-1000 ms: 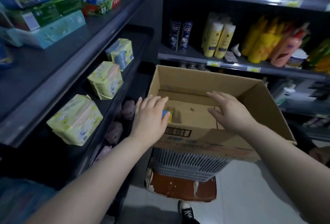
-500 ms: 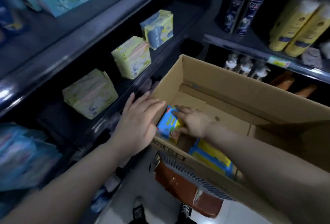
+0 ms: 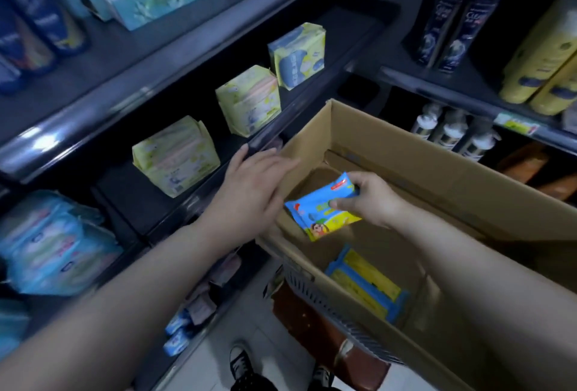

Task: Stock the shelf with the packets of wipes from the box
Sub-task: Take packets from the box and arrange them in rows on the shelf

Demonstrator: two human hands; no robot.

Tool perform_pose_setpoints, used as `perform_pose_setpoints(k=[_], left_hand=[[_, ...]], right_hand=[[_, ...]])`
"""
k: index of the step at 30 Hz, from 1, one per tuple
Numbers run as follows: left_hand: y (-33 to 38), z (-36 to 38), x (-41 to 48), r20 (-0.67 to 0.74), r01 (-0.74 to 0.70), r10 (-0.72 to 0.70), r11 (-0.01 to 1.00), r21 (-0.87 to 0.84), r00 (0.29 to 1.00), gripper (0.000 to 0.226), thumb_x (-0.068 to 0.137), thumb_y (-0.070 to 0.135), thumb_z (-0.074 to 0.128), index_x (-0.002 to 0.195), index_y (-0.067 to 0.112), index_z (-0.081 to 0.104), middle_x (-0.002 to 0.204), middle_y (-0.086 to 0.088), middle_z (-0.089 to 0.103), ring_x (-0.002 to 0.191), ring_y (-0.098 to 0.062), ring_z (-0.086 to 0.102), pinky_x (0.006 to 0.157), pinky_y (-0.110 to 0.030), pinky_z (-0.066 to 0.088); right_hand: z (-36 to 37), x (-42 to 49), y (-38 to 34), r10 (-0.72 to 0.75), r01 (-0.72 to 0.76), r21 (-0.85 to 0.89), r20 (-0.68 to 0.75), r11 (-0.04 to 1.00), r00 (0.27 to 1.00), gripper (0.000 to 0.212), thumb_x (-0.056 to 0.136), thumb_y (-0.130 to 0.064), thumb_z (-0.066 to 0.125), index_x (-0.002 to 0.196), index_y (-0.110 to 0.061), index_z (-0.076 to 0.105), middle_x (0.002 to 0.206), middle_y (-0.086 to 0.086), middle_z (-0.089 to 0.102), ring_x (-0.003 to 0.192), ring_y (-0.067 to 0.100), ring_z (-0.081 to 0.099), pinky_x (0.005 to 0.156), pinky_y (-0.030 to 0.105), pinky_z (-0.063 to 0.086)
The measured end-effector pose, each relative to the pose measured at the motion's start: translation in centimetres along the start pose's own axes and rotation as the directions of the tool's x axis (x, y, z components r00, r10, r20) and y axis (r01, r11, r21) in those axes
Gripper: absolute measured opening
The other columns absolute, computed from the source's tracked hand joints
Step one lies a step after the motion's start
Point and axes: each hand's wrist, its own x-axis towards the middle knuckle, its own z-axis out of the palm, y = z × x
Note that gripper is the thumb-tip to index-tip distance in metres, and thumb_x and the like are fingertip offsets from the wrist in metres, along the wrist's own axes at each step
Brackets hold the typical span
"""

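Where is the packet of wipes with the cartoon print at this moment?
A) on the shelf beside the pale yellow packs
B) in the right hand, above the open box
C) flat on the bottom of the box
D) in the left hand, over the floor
B: the right hand pinches the packet of wipes by one end, above the open box.

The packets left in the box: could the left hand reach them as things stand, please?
Probably yes. The box is open-topped, the packets lie uncovered by its near wall, and the left hand is open at its rim. The right hand, holding a packet, hovers beside that path.
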Motion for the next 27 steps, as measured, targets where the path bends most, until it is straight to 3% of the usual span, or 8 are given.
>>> perform_pose_setpoints(k=[3, 6, 10, 13, 15, 18, 22, 27], left_hand=[[2.2, 0.4, 3.0, 0.188, 0.042, -0.058, 0.996, 0.084, 0.981, 0.052, 0.091, 0.038, 0.050, 0.139, 0.019, 0.043, 0.126, -0.006, 0.058, 0.128, -0.024, 0.044, 0.114, -0.041, 0.009], [3.8, 1.3, 4.5, 0.284, 0.042, -0.088, 0.986, 0.164, 0.955, 0.029, 0.093, 0.039, 0.049, 0.116, 0.023, 0.055, 0.102, -0.002, 0.065, 0.111, -0.023, 0.055, 0.113, -0.038, 0.007], [3.0, 1.3, 3.6, 0.036, 0.111, -0.125, 0.958, 0.264, 0.992, 0.020, 0.092, 0.035, 0.051, 0.099, 0.016, 0.056, 0.090, -0.003, 0.066, 0.097, -0.027, 0.060, 0.113, -0.040, 0.005], [1.9, 1.8, 2.7, 0.022, 0.175, -0.185, 0.959, 0.222, 0.983, 0.021, 0.091, 0.033, 0.054, 0.098, 0.013, 0.057, 0.083, -0.006, 0.065, 0.090, -0.030, 0.061, 0.113, -0.041, 0.007], [1.6, 2.4, 2.2, 0.055, 0.190, -0.203, 0.964, 0.184, 0.978, 0.019, 0.091, 0.030, 0.054, 0.098, 0.012, 0.057, 0.081, -0.007, 0.063, 0.088, -0.030, 0.061, 0.114, -0.039, 0.006], [1.4, 2.9, 2.0, 0.021, 0.182, -0.189, 0.968, 0.173, 0.982, 0.016, 0.090, 0.026, 0.055, 0.096, 0.011, 0.058, 0.078, -0.008, 0.063, 0.085, -0.031, 0.061, 0.114, -0.041, 0.008], [1.4, 3.0, 1.8, 0.013, 0.175, -0.180, 0.968, 0.179, 0.984, 0.016, 0.090, 0.027, 0.054, 0.097, 0.013, 0.058, 0.079, -0.006, 0.063, 0.085, -0.029, 0.061, 0.115, -0.041, 0.006], [1.6, 2.9, 1.5, -0.008, 0.169, -0.170, 0.970, 0.175, 0.985, 0.017, 0.090, 0.028, 0.054, 0.098, 0.014, 0.058, 0.081, -0.004, 0.063, 0.087, -0.028, 0.060, 0.115, -0.041, 0.006]], right_hand=[[-2.1, -3.3, -1.9, -0.151, 0.158, 0.244, -0.046, 0.957, 0.987, 0.020, 0.074, 0.005, 0.073, 0.083, -0.010, 0.063, 0.074, -0.001, 0.070, 0.061, 0.003, 0.064, 0.058, 0.018, 0.051], [-2.3, -4.8, -1.6, -0.210, 0.253, 0.320, -0.165, 0.913, 0.964, 0.027, 0.075, 0.005, 0.071, 0.093, -0.012, 0.062, 0.079, -0.005, 0.070, 0.068, 0.001, 0.064, 0.062, 0.016, 0.050], [-1.6, -6.4, 3.4, -0.186, 0.122, -0.290, -0.202, 0.949, 0.962, 0.082, 0.079, -0.023, 0.074, 0.146, -0.022, 0.027, 0.129, -0.003, 0.048, 0.109, 0.010, 0.053, 0.091, 0.019, 0.040], [0.5, -7.7, 7.5, -0.256, 0.364, -0.760, 0.263, 0.539, 0.930, 0.069, 0.087, -0.034, 0.060, 0.147, -0.022, 0.027, 0.141, 0.009, 0.042, 0.124, 0.030, 0.045, 0.100, 0.038, 0.042], [2.4, -8.2, 8.9, -0.123, 0.435, -0.826, 0.420, 0.358, 0.899, 0.058, 0.091, -0.033, 0.049, 0.144, -0.020, 0.030, 0.143, 0.011, 0.037, 0.121, 0.031, 0.042, 0.097, 0.041, 0.042], [4.0, -8.5, 9.8, -0.061, 0.403, -0.879, 0.401, 0.257, 0.914, 0.061, 0.095, -0.027, 0.038, 0.149, -0.014, 0.013, 0.155, 0.016, 0.015, 0.133, 0.035, 0.030, 0.104, 0.042, 0.031], [3.6, -8.5, 9.2, 0.036, 0.360, -0.877, 0.390, 0.319, 0.920, 0.069, 0.096, -0.022, 0.039, 0.150, -0.012, -0.002, 0.158, 0.013, -0.007, 0.145, 0.031, 0.005, 0.114, 0.039, 0.017], [2.4, -9.1, 8.3, 0.054, 0.230, -0.915, 0.261, 0.332, 0.964, 0.063, 0.096, -0.023, 0.040, 0.149, -0.013, 0.010, 0.156, 0.012, 0.008, 0.141, 0.032, 0.017, 0.108, 0.041, 0.030]])
